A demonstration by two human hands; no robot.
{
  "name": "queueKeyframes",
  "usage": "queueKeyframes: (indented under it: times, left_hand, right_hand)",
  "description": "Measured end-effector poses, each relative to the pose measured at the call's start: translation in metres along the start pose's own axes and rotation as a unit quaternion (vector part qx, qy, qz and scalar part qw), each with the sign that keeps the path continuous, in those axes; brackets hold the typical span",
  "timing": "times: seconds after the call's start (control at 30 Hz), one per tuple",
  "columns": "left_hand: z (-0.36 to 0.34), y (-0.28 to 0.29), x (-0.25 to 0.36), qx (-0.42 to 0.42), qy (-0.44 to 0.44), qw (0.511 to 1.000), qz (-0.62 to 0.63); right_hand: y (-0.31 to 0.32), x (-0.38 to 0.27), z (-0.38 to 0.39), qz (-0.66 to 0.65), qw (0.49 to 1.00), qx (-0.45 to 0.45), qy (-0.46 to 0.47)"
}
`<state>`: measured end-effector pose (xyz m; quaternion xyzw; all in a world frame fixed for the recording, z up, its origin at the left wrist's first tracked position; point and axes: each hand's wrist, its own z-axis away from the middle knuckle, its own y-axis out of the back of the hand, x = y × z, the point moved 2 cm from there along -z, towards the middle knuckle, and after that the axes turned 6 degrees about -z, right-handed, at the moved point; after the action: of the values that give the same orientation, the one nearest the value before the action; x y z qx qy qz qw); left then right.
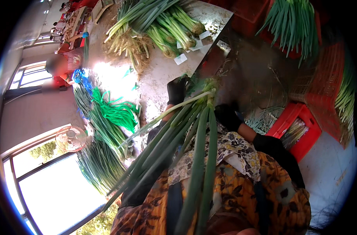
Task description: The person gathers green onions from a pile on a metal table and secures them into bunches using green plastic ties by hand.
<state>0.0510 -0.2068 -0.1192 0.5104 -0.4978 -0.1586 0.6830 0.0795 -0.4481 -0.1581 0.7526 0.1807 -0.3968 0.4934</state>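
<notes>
We have a small bunch of green onions (200, 133) in front of our patterned clothing (241, 196), just off the lower end of the right edge of the bench (155, 87), roots pointing away from us, long leaves trailing down toward our left. Our dark-gloved left hand (178, 89) is beside that bench edge, our right hand (228, 116) close to the pale stems; the gloves are too dark for us to tell whether either grips anything. We judge the bunch light, its stems firm but slick, its hollow leaves soft and easily creased, so we would take hold by the stems near the roots
</notes>
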Motion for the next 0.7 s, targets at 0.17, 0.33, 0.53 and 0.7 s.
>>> queueKeyframes:
  times: [0.17, 0.33, 0.53, 0.7]
  left_hand:
    - [0.006, -0.015, 0.015, 0.012, -0.062, 0.996, 0.070]
    - [0.015, 0.002, 0.024, -0.004, 0.065, 0.993, 0.098]
    - [0.000, 0.064, -0.016, 0.066, -0.030, 0.997, 0.039]
    - [0.002, 0.121, -0.066, 0.127, -0.117, 0.985, -0.012]
  right_hand:
    - [0.009, 0.027, 0.001, 0.034, 0.991, 0.095, -0.084]
    - [0.020, 0.012, -0.020, 0.090, 0.996, 0.005, -0.019]
    - [0.022, -0.037, -0.082, 0.026, 0.992, 0.110, 0.056]
    - [0.007, -0.097, -0.150, -0.032, 0.984, 0.163, 0.063]
